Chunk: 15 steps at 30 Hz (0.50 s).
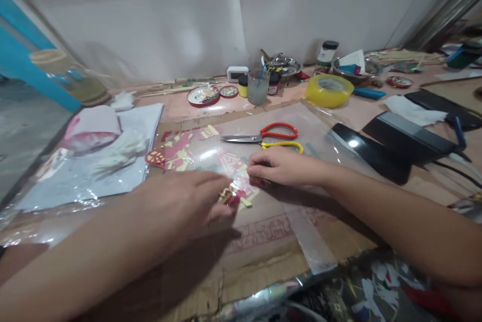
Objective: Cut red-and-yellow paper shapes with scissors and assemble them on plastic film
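My left hand (199, 196) reaches in from the left, its thumb and fingers pinched on a small red and yellow paper cutout (231, 195). The hand is slightly blurred. Close by on the right, my right hand (276, 166) is closed with curled fingertips; what they hold, if anything, is hidden. Under both hands lies a clear plastic sheet (286, 116) on cardboard. More red and yellow paper cutouts (176, 150) lie on it, left of and behind the hands. Scissors (259, 138) with one red and one yellow handle rest just beyond my right hand, blades slightly apart.
A yellow tape roll (329, 92), a cup of cloudy liquid (258, 88) and metal bowls (284, 67) stand at the back. A black phone (371, 152) lies to the right. Papers in plastic (131, 126) lie left. Scraps (376, 287) fill the space below the front edge.
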Available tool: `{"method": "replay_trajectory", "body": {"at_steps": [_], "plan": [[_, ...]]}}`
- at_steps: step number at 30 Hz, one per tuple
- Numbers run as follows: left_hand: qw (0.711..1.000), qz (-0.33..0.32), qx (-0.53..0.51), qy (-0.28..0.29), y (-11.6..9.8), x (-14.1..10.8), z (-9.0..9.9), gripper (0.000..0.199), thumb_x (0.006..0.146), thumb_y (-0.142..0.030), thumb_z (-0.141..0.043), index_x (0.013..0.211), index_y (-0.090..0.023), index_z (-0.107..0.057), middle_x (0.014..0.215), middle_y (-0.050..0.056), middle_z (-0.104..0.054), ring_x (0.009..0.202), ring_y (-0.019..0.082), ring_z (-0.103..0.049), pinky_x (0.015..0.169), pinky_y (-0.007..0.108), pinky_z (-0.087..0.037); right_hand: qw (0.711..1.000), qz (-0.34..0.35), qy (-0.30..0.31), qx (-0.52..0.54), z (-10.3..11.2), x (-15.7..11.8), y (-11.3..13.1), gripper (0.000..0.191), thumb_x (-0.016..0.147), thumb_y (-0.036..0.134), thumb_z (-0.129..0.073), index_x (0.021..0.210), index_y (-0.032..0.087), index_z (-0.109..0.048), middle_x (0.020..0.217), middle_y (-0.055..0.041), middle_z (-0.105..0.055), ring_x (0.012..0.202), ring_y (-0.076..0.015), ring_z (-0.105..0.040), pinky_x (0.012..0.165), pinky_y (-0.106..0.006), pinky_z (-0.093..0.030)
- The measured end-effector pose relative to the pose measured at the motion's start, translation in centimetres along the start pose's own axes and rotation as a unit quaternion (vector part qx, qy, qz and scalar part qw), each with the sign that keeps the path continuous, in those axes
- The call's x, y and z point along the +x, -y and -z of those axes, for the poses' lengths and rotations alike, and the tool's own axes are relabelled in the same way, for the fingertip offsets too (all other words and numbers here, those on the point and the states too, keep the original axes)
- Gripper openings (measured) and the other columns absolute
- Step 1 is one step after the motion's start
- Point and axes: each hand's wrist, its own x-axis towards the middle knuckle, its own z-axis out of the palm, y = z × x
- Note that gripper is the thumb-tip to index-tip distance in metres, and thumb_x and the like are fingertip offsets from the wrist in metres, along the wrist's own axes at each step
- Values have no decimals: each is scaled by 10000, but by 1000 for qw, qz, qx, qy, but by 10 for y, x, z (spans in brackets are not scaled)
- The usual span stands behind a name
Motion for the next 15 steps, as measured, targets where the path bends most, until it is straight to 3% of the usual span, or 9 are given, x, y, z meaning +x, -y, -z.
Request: {"method": "replay_trajectory", "body": {"at_steps": [2,5,9,15], "plan": [[996,-2,84,31,7,13,-8,801,870,-705,-484,1463,-167,-468,1562,187,-383,1386,391,-430,1096,508,-386,1000,1,-1,25,-1,2,-3,294,969,285,-474,733,166,-604,716,-14,-672,643,-133,-599,615,-234,-422],[984,-73,95,130,10,16,-32,1038,828,-796,-424,1569,-103,-199,1629,209,-118,1510,363,-138,1198,510,-231,999,11,7,42,-2,4,-9,295,963,284,-468,718,167,-584,711,-17,-674,640,-131,-603,623,-234,-431],[981,-98,86,146,-1,-3,-53,968,887,-759,-337,1591,-153,-64,1642,149,-25,1525,301,-28,1238,482,-129,1000,23,12,14,-1,4,-10,274,929,241,-486,693,165,-603,694,-11,-671,629,-128,-590,608,-235,-409],[981,-68,90,160,-19,-17,-57,887,930,-720,-277,1589,-156,-90,1646,115,1,1526,284,22,1244,474,-97,1000,18,12,-21,0,4,-3,296,933,269,-484,693,153,-614,687,-22,-664,601,-127,-576,574,-231,-393]]}}
